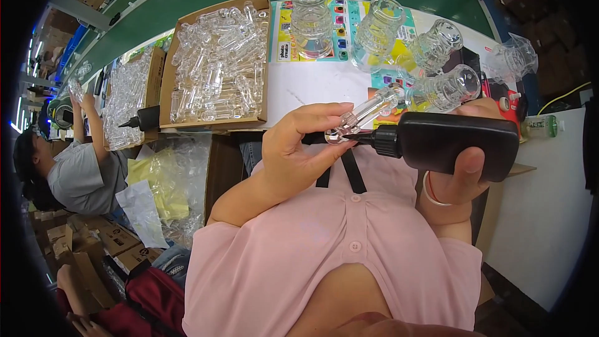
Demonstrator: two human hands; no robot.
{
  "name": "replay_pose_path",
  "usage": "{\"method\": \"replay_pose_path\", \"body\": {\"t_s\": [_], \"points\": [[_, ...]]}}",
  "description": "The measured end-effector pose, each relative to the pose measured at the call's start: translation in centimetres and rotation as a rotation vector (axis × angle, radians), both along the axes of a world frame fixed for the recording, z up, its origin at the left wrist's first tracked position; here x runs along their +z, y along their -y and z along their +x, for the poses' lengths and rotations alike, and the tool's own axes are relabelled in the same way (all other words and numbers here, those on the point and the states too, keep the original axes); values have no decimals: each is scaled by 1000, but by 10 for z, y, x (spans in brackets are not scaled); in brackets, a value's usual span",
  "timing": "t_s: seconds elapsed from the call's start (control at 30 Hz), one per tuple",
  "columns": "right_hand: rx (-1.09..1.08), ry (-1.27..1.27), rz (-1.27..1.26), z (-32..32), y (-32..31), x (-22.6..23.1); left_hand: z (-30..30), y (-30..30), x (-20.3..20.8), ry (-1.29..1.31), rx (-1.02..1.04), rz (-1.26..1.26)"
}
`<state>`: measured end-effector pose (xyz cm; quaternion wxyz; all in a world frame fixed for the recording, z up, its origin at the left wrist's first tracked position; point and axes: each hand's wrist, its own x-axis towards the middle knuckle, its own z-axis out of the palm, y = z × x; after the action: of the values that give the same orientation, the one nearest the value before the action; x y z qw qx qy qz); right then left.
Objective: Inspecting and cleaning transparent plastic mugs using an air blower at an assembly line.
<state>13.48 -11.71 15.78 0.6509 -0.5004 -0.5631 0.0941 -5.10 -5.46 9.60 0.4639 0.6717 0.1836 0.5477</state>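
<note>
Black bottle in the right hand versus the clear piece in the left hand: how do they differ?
The black bottle is opaque; the clear piece is see-through. The bottle has a broad body narrowing to a nozzle; the piece is slender. The right hand grips the bottle around its body, while the left hand's fingers pinch the piece near one end. Both are held up, ends close together.

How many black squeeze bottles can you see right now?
2: one black bottle is in the right hand's grip; a second bottle is by the near-left corner of the cardboard tray. Others may be hidden.
</note>
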Motion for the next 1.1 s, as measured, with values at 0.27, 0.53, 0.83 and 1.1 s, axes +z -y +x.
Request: {"method": "replay_pose_path", "body": {"t_s": [0.27, 0.53, 0.83, 1.1], "points": [[44, 360, 38, 12, 16, 9, -4, -7, 8, -179, 152, 252], [269, 294, 221, 8, 19, 6, -7, -4, 13, -262, 94, 134], [351, 435, 600, 6, 3, -5, -13, 5, 4, 83, -372, -489], [253, 467, 558, -3, 9, -3, -10, 6, 6, 67, -298, -408]]}}
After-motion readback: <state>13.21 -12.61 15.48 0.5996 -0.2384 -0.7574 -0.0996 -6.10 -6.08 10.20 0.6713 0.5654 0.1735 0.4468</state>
